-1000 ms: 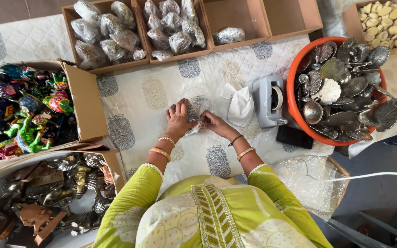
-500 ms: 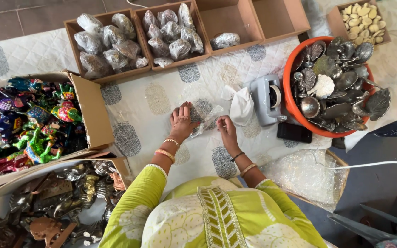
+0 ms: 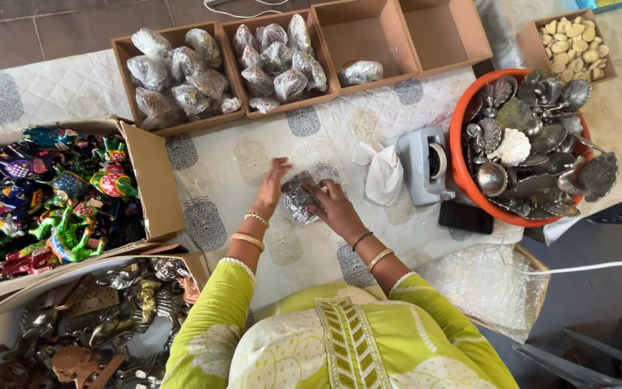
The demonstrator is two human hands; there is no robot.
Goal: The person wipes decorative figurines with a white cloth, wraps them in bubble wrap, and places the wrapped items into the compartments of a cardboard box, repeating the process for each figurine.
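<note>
At twelve o'clock, brown cardboard trays (image 3: pixel 174 68) hold bubble-wrapped bundles. The left hand (image 3: pixel 273 184) (fingers flat) and right hand (image 3: pixel 332 205) press a wrapped bundle (image 3: pixel 298 196) at centre on the quilted cloth (image 3: pixel 232 166); half a second ago they were apart.

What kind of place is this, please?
Probably a handicraft packing spot on a floor. Both hands press a bubble-wrapped item on a quilted cloth, near boxes of wrapped pieces, a tape dispenser and a tub of metal ware.
</note>
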